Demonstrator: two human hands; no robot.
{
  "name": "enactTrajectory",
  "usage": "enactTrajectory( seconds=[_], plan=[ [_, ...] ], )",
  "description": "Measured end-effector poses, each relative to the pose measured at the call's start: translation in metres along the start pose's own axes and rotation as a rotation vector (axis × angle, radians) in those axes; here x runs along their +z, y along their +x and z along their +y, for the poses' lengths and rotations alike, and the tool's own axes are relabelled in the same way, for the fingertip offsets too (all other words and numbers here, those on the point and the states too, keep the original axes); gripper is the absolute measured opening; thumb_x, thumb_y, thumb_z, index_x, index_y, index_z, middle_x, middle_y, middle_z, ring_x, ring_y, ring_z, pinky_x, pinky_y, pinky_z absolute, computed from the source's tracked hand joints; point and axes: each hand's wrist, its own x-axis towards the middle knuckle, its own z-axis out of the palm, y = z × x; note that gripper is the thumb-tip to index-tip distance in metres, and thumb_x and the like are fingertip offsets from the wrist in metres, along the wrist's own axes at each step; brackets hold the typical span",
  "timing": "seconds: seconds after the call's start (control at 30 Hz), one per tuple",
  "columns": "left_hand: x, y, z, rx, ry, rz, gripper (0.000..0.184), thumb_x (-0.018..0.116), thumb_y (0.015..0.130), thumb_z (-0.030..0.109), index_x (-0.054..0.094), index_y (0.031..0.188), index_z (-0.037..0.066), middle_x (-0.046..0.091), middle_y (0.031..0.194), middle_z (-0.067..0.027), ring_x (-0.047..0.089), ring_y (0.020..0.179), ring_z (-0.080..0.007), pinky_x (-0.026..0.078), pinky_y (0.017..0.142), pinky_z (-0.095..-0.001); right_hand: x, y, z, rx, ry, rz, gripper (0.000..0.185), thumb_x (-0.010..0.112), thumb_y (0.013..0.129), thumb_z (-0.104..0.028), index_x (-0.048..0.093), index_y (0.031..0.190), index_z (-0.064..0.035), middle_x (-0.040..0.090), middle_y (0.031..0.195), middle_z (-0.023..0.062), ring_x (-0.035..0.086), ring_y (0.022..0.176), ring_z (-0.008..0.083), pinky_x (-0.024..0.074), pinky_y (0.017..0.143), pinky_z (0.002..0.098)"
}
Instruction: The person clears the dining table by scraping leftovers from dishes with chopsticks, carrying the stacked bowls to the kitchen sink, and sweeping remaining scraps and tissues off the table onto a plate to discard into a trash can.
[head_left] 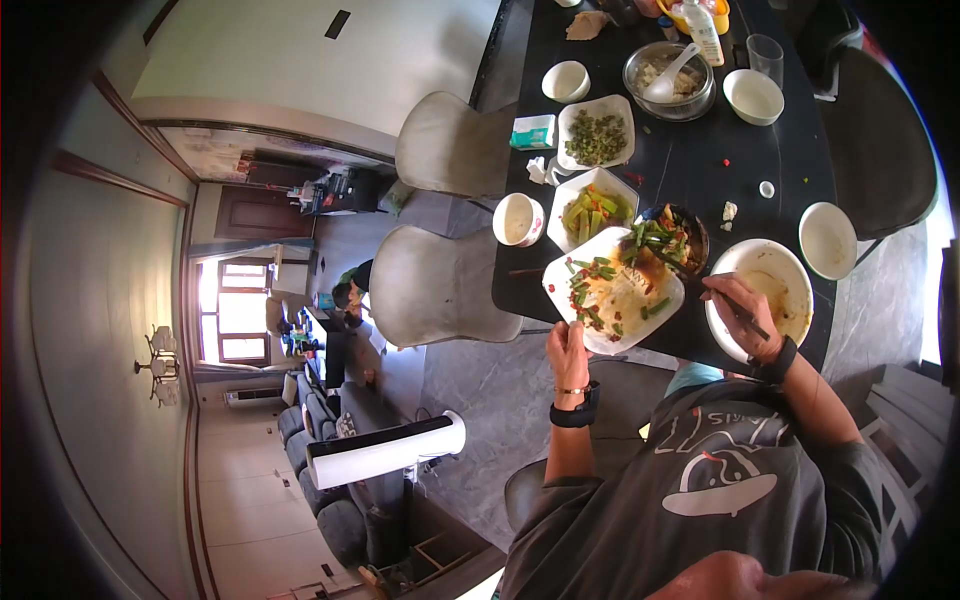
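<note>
My left hand (568,352) is closed on the near rim of a white square plate (632,285). Bits of green vegetable, red chili and brown sauce lie on that plate, which looks tilted toward a dark bowl (703,250) of green and red food at its far edge. In my right hand (757,322) is a pair of dark chopsticks (742,314), held over a large white bowl (795,275). Some brownish residue coats the inside of this bowl. Both wrists wear dark bands.
Farther along the black table (680,150) stand a dish of celery-like pieces (597,212), a dish of chopped greens (597,137), a steel pot (640,97) with a white spoon (668,82), and several small bowls. Chairs (435,290) line the left side. A person (350,295) is in the background.
</note>
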Motion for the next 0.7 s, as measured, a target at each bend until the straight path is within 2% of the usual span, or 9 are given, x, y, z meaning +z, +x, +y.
enactTrajectory(
  seconds=[0.13, 0.2, 0.37, 0.5, 0.6, 0.7],
  plan=[
    [-0.005, -0.001, -0.003, -0.01, -0.035, -0.051, 0.022, 0.054, 0.083, 0.014, 0.043, 0.065, 0.008, 0.044, 0.061, 0.004, 0.043, 0.052, -0.0014, 0.039, 0.042, -0.017, -0.005, 0.003, -0.001, 0.026, -0.031, 0.058, 0.02, 0.048, 0.084, 0.001, 0.055, 0.102, 0.0043, 0.057, 0.088, 0.0145, 0.061, 0.08, 0.0225, 0.0465, 0.071, 0.0304],
    [-0.005, -0.004, -0.003, -0.02, -0.096, -0.052, 0.012, 0.053, 0.084, 0.013, 0.05, 0.075, 0.006, 0.051, 0.067, 0.0014, 0.049, 0.054, -0.0047, 0.04, 0.042, -0.0197, -0.002, 0.005, -0.005, 0.047, -0.016, 0.07, 0.02, 0.048, 0.084, 0.001, 0.055, 0.102, 0.0042, 0.057, 0.089, 0.0145, 0.061, 0.08, 0.0224, 0.0463, 0.071, 0.0306],
    [-0.01, -0.002, -0.013, -0.01, -0.081, -0.053, 0.012, 0.053, 0.084, 0.012, 0.048, 0.073, 0.007, 0.051, 0.067, 0.0012, 0.05, 0.054, -0.0053, 0.04, 0.043, -0.0201, 0.018, 0.012, -0.013, -0.101, 0.014, -0.123, 0.017, 0.049, 0.083, 0.001, 0.055, 0.099, 0.0026, 0.057, 0.089, 0.0153, 0.059, 0.083, 0.0263, 0.0458, 0.072, 0.0317],
    [-0.011, -0.004, -0.011, -0.026, -0.095, -0.069, 0.014, 0.053, 0.083, 0.01, 0.047, 0.072, 0.007, 0.05, 0.067, 0.0012, 0.05, 0.055, -0.0057, 0.042, 0.044, -0.0206, 0.014, 0.01, -0.002, -0.056, -0.014, -0.07, 0.018, 0.049, 0.083, 0.001, 0.055, 0.1, 0.0025, 0.057, 0.09, 0.0151, 0.059, 0.081, 0.0255, 0.0462, 0.071, 0.0315],
    [-0.01, -0.004, -0.013, -0.009, -0.084, -0.053, 0.015, 0.053, 0.083, 0.011, 0.046, 0.07, 0.007, 0.05, 0.066, 0.0016, 0.05, 0.056, -0.0055, 0.042, 0.045, -0.0214, 0.009, 0.009, -0.003, -0.052, -0.02, 0.068, 0.018, 0.048, 0.084, 0.002, 0.055, 0.1, 0.0025, 0.057, 0.09, 0.0141, 0.06, 0.079, 0.0234, 0.0471, 0.069, 0.0303],
    [-0.015, 0.0, -0.02, 0.01, -0.044, -0.06, 0.014, 0.053, 0.083, 0.011, 0.048, 0.071, 0.006, 0.049, 0.068, 0.0018, 0.049, 0.057, -0.0054, 0.041, 0.045, -0.0227, 0.015, 0.007, -0.017, -0.035, 0.02, 0.013, 0.018, 0.048, 0.084, 0.001, 0.055, 0.1, 0.0024, 0.058, 0.089, 0.0142, 0.06, 0.081, 0.0233, 0.0472, 0.071, 0.0301]
  ],
)
